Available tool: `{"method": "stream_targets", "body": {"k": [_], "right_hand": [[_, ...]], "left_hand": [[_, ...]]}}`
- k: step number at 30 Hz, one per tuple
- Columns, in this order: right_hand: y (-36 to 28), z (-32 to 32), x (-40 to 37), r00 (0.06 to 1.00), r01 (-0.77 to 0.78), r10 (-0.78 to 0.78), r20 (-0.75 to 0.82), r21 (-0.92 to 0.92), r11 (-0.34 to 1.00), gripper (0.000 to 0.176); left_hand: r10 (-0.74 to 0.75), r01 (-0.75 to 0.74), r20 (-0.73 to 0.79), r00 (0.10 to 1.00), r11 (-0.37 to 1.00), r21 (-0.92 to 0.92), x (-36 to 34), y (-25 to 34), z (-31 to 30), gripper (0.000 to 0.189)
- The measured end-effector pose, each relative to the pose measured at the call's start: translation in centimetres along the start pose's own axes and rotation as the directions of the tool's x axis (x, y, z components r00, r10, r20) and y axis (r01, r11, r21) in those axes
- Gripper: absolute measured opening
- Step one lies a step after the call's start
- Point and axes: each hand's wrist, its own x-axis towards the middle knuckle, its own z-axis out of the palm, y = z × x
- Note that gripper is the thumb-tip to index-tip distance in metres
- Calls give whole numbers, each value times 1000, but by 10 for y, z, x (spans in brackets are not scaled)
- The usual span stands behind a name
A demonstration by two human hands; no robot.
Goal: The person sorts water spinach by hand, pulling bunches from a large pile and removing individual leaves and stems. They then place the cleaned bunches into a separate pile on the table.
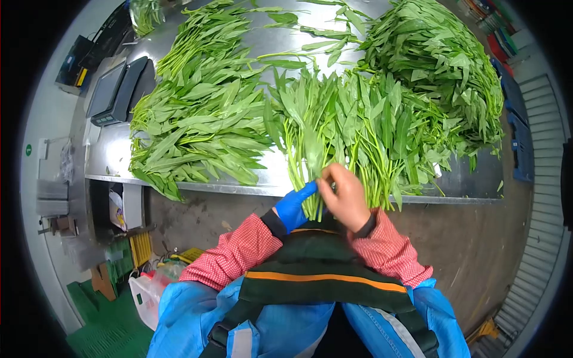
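Note:
A bunch of water spinach [307, 128] stands at the table's front edge, leaves pointing away from me and stems toward me. My left hand [291, 207], in a blue glove, is closed around the lower stems. Bare and bent at the fingers, my right hand [343, 196] pinches at the same stems from the right; a stalk by its fingertips is smeared by motion. Its fingertips partly hide the stems. Just right of the bunch lies more loose water spinach [382, 137], its stems reaching over the edge.
A big heap of greens [433, 59] covers the right of the metal table [233, 189]. Rows of laid-out greens [203, 119] fill the left, beside a scale [113, 89]. Below left are a white plastic container [146, 298] and green mats [107, 328].

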Motion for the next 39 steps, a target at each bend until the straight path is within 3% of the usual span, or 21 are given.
{"method": "stream_targets", "body": {"k": [4, 6, 7, 8, 9, 10, 12, 13, 14, 15, 16, 18, 21, 23, 25, 28, 32, 35, 37, 38, 39], "right_hand": [[4, 4, -19, 949, 131, -130, 288, 15, 991, 14], [-18, 1, -27, 894, -29, -46, 445, 161, 986, 14], [-27, -9, -23, 839, -233, 23, 544, 320, 918, 12], [-30, -17, -21, 763, -435, 62, 644, 440, 786, 11], [-16, -23, -19, 881, -440, 197, 430, 594, 673, 11], [4, -35, -14, 910, -386, 358, 207, 735, 557, 11], [18, -84, 12, 891, -91, 453, 9, 983, 159, 11], [31, -85, 12, 849, -307, 529, -16, 799, 517, 14], [47, -79, 9, 809, -493, 582, -79, 448, 746, 18], [56, -57, 0, 916, -371, 389, -98, 162, 914, 23], [46, -44, -2, 885, -466, 464, 45, 92, 880, 23], [49, -10, -11, 941, -312, 337, 30, -311, 898, 20], [63, 8, -15, 950, -277, 311, 11, -420, 864, 18], [69, -1, -12, 910, -404, 405, 91, -35, 914, 15], [70, -13, -9, 843, -532, 492, 215, 462, 710, 7], [54, -23, -7, 898, -420, 393, 196, 644, 639, 4], [16, -8, -15, 894, -448, 301, 332, 651, 612, 6], [3, 4, -21, 940, -250, 125, 318, 389, 886, 8], [4, 1, -23, 839, -541, 269, 473, 665, 516, 8], [2, 0, -22, 770, -634, 295, 565, 726, 265, 8], [-3, -7, -24, 702, -710, 269, 659, 679, 189, 9]], "left_hand": [[28, -9, -51, 998, 945, 327, 6, -5, -34, 30], [-77, 72, -1, 997, 924, 375, 7, 1, -34, 33], [-129, 109, 24, 991, 909, 403, 7, 3, -34, 35], [-175, 146, 97, 980, 958, 248, 9, 11, -28, 38], [-136, 124, 38, 990, 967, 221, 6, 12, -20, 42], [-98, 101, -26, 995, 976, 192, -5, 18, 11, 47], [-92, 103, -75, 993, 980, 169, -5, 15, 6, 47], [-88, 103, -86, 992, 978, 179, -3, 14, 0, 47], [-84, 101, -94, 992, 977, 190, -1, 14, -1, 46], [-82, 97, -85, 993, 977, 190, 0, 13, -1, 46], [-81, 95, -79, 994, 978, 188, 0, 13, 0, 46], [-93, 107, -79, 993, 975, 196, 1, 13, -2, 45], [-109, 127, -90, 990, 967, 219, 3, 16, -7, 44], [-89, 107, -93, 992, 970, 218, -2, 18, 1, 42], [-79, 98, -100, 992, 975, 200, -4, 19, 8, 41], [-84, 98, -84, 993, 979, 180, -5, 18, 14, 40], [-86, 76, 52, 995, 984, 161, 3, 14, 0, 33], [-80, 89, -71, 994, 986, 140, 2, 4, -2, 24], [-63, 57, 22, 998, 976, 210, 10, 6, -15, 24], [-163, 142, 56, 985, 952, 272, 7, 11, -12, 25], [-260, 220, 81, 962, 917, 333, 4, 18, -10, 26]]}}
